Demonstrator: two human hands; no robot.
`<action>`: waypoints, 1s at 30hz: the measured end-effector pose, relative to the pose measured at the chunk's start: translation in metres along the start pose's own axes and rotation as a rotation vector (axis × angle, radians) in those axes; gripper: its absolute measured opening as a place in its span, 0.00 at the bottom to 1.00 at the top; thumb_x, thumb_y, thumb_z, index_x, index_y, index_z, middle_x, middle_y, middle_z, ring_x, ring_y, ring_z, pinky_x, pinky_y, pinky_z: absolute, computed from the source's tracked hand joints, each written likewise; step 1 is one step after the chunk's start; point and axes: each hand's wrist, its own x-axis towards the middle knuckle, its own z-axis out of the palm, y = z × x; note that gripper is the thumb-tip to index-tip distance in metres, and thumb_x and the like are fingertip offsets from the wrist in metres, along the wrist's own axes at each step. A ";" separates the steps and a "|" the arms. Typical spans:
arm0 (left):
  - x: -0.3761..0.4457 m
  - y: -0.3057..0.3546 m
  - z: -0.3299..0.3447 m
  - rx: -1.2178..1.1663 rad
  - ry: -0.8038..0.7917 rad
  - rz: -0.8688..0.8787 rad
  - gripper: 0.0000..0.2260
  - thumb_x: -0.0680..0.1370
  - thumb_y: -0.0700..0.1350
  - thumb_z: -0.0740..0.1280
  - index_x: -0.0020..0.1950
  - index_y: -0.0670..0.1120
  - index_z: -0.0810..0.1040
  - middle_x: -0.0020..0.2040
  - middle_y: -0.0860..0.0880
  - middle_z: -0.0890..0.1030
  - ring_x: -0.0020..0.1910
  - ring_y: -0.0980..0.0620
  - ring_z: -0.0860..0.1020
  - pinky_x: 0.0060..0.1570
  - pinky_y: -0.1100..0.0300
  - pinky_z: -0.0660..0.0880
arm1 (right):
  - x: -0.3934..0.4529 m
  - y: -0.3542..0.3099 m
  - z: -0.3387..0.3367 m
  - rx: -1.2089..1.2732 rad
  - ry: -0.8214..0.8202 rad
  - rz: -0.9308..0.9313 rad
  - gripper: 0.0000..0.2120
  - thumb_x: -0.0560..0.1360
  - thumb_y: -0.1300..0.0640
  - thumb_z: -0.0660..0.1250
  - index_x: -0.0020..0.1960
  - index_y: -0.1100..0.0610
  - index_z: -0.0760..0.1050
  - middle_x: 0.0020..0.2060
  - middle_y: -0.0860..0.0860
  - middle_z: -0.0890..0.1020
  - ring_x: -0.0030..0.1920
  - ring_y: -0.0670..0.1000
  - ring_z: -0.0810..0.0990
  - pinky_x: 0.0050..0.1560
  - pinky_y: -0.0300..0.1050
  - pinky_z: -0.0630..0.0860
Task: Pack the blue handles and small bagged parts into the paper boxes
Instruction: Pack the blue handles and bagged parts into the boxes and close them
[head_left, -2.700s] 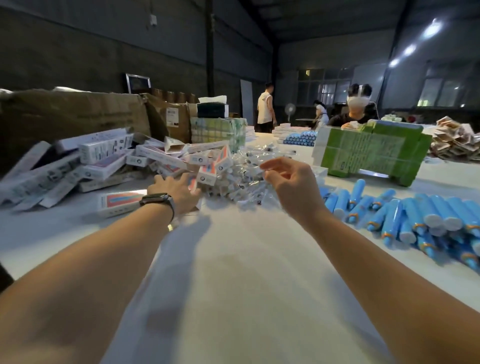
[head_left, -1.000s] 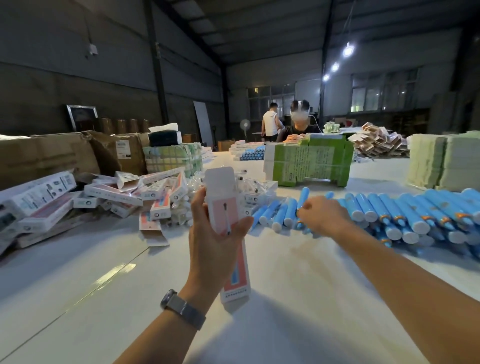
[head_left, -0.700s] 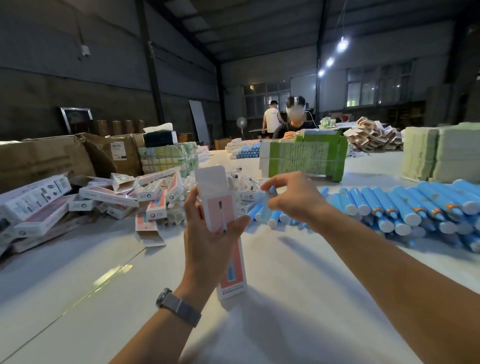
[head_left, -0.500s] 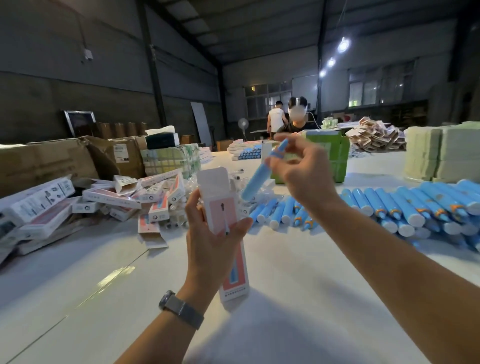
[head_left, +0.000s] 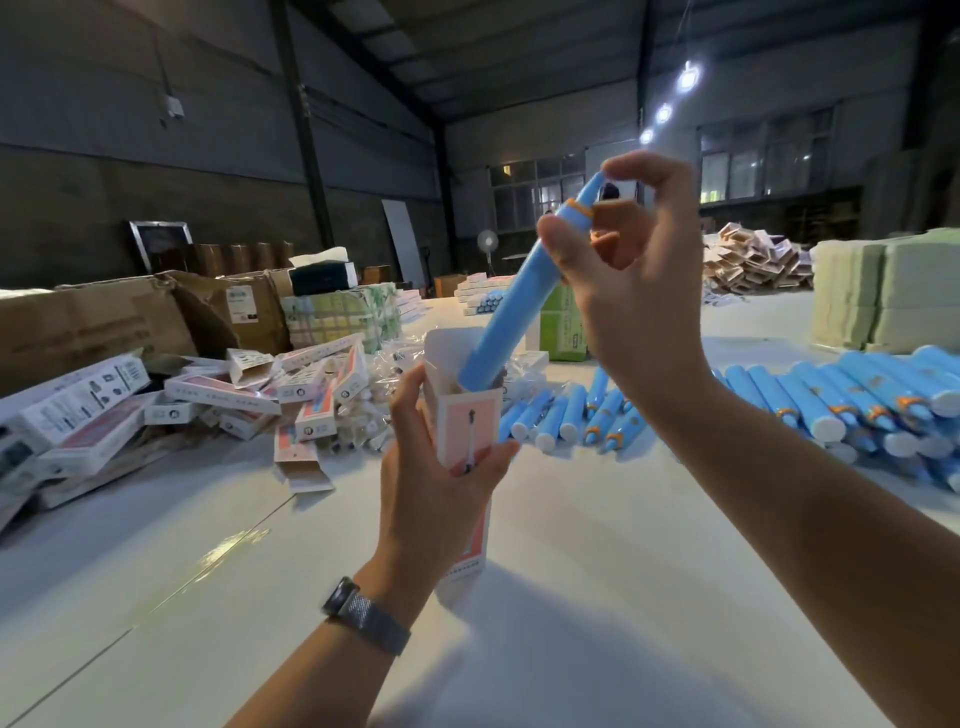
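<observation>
Head view: an upright pink-and-white paper box (head_left: 470, 421) is gripped by the left hand (head_left: 436, 493) above the white counter (head_left: 597, 597), while a slim blue plastic handle (head_left: 519, 306), pinched near its orange collar by the right hand (head_left: 628, 291), is entered base-first, so a straighter downward push is judged to be needed next.

- No text is showing clearly enough to be read.
- The paper box (head_left: 470, 415) that the left hand (head_left: 434, 499) is holding is carrying small print near its bottom, too small to read.
- The boxes (head_left: 78, 410) left of that hand are showing blurred print and labels only.
</observation>
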 end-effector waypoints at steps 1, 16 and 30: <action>-0.001 0.001 0.000 0.011 0.000 0.009 0.39 0.68 0.62 0.76 0.70 0.64 0.53 0.54 0.80 0.70 0.49 0.75 0.75 0.32 0.83 0.66 | -0.003 0.003 0.002 -0.052 -0.038 -0.028 0.16 0.74 0.58 0.72 0.55 0.54 0.66 0.43 0.57 0.81 0.40 0.52 0.82 0.39 0.47 0.81; 0.024 -0.029 -0.032 0.073 0.218 -0.128 0.34 0.72 0.49 0.75 0.70 0.55 0.56 0.67 0.44 0.74 0.55 0.49 0.80 0.46 0.65 0.79 | -0.054 0.067 0.025 -0.385 -0.452 0.022 0.07 0.77 0.52 0.65 0.53 0.51 0.77 0.49 0.45 0.78 0.44 0.43 0.76 0.42 0.36 0.71; 0.021 -0.046 -0.031 0.118 0.272 -0.200 0.38 0.70 0.51 0.75 0.70 0.60 0.53 0.70 0.45 0.71 0.62 0.42 0.77 0.50 0.57 0.78 | -0.088 0.194 0.142 -1.220 -1.183 0.412 0.19 0.78 0.56 0.57 0.68 0.51 0.69 0.68 0.56 0.71 0.70 0.60 0.63 0.69 0.63 0.59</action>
